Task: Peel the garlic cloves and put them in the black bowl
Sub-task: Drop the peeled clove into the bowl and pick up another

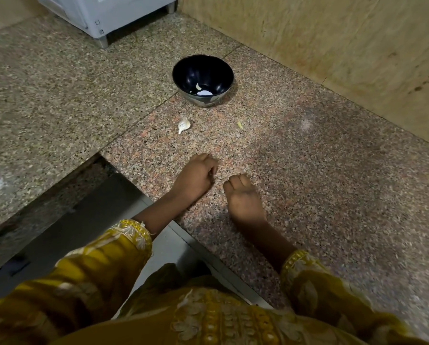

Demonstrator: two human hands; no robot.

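A black bowl (203, 79) stands on the speckled granite counter (308, 183), with one pale peeled clove (198, 86) at its bottom. In front of the bowl lies a white unpeeled garlic clove (184, 125). A small yellowish scrap (239, 124) lies to its right. My left hand (195, 179) rests on the counter below the clove with fingers curled in; nothing shows in it. My right hand (243, 196) lies beside it, fingers also curled under, and anything inside is hidden.
A grey-white appliance (103, 13) on metal feet stands at the back left. A beige wall (333, 46) runs along the right. At the lower left the counter drops into a steel sink (83, 232). Yellow embroidered sleeves cover my forearms.
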